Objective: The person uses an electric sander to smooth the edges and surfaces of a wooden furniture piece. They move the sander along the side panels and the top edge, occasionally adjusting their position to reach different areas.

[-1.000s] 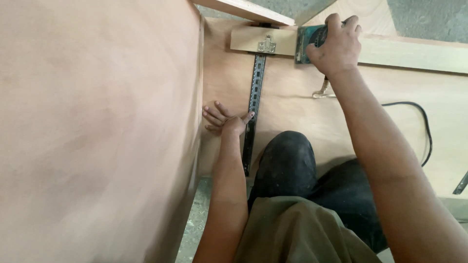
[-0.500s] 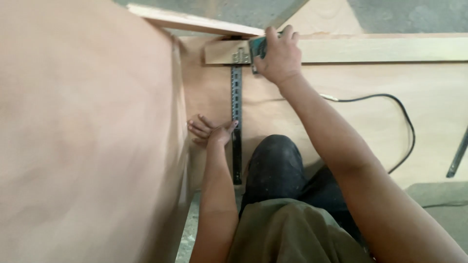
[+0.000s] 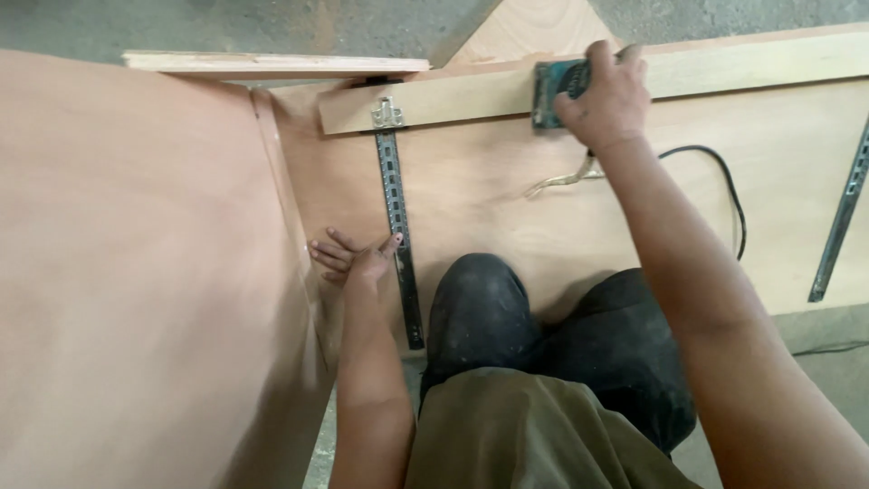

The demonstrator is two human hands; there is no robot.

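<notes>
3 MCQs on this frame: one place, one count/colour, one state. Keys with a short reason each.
1. Where does the right hand rest?
A. on the teal power tool at the wooden strip
B. on the knee
C. on the floor

2. How many slotted metal rails show on the plywood panel?
A. one
B. two
C. four

3. How is the left hand?
A. closed round a hammer
B. open, fingers spread flat on the panel beside the near rail
C. raised in the air

Key: 1 A, the hand grips the tool on the strip. 2 B, one by the left hand, the far rail at the right edge. 3 B, it holds nothing.
</notes>
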